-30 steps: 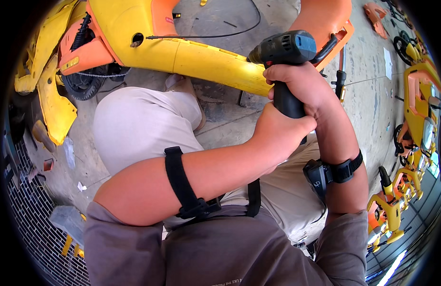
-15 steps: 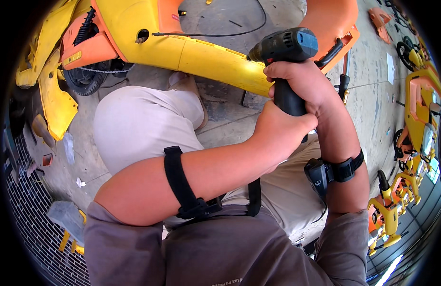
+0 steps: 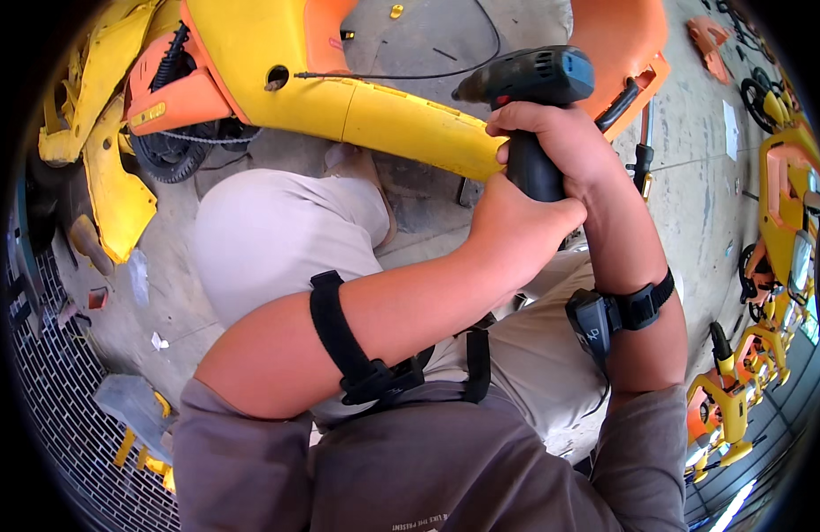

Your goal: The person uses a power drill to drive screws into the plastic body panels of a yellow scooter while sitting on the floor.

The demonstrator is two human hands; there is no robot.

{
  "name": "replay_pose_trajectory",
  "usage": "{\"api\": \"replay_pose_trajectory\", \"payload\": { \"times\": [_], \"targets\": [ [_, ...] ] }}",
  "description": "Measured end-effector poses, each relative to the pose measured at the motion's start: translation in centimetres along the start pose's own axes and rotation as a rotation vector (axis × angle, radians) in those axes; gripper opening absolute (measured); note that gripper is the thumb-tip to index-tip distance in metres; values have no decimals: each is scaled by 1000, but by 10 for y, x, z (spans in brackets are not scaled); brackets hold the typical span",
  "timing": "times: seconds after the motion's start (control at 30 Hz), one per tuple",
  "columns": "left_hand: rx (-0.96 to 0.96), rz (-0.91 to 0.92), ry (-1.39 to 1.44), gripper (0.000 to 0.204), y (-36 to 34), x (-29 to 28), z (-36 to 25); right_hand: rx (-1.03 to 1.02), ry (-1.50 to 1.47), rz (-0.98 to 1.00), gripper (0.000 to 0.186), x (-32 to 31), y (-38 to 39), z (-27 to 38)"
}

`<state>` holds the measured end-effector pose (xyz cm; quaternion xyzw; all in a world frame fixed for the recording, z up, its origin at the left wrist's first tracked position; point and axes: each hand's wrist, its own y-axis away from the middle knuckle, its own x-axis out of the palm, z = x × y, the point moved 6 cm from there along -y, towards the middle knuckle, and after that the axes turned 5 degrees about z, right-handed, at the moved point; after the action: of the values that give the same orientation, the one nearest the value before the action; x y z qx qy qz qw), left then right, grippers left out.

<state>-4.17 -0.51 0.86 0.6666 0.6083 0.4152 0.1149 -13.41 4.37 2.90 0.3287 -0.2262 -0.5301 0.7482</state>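
Observation:
A dark blue and black cordless drill (image 3: 541, 75) is gripped by both my hands, its chuck pointing left. My right hand (image 3: 565, 146) is closed round the upper handle, just below the drill's body. Lower on the handle, my left hand (image 3: 527, 222) is closed round its base, the two hands touching. Just below and left of the drill runs the long yellow side beam of a yellow and orange scooter body (image 3: 410, 129). The drill tip stands over the beam's far edge; whether it touches anything I cannot tell.
A black cable (image 3: 410, 74) curves over the scooter body. Loose yellow panels (image 3: 117, 191) lean at the left near a black wheel (image 3: 170, 155). A black-handled tool (image 3: 642, 164) lies right of my right wrist. Several yellow scooters (image 3: 787, 208) line the right side.
The bright light spot on the yellow beam below the drill is gone. The drill's nose has shifted slightly left and up. Both hands keep their grip; the scene has shifted slightly.

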Motion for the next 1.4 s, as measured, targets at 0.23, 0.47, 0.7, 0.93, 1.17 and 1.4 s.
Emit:
{"api": "replay_pose_trajectory", "payload": {
  "times": [0.23, 0.47, 0.7, 0.93, 1.17, 1.4],
  "targets": [
    [112, 233, -196, 31, -7, 27, -23, -179, -224, -76, 15, -46, 21, 7],
    [-171, 453, -287, 33, 0, 54, 20, 28, -391, -128, 25, -80, 46, -55],
    [10, 650, -474, 58, 0, 76, 27, -13, -442, -104, 32, -107, 69, -69],
    [-162, 832, -343, 75, 9, 98, 46, 12, -449, -66, 33, -135, 87, -91],
    [-6, 800, -1096, 51, -1, 82, 35, -84, -350, -77, 33, -140, 96, -106],
    [210, 680, -1653, 53, -13, 53, 35, -340, 351, -253, 60, -141, 99, -116]
  ]
}}
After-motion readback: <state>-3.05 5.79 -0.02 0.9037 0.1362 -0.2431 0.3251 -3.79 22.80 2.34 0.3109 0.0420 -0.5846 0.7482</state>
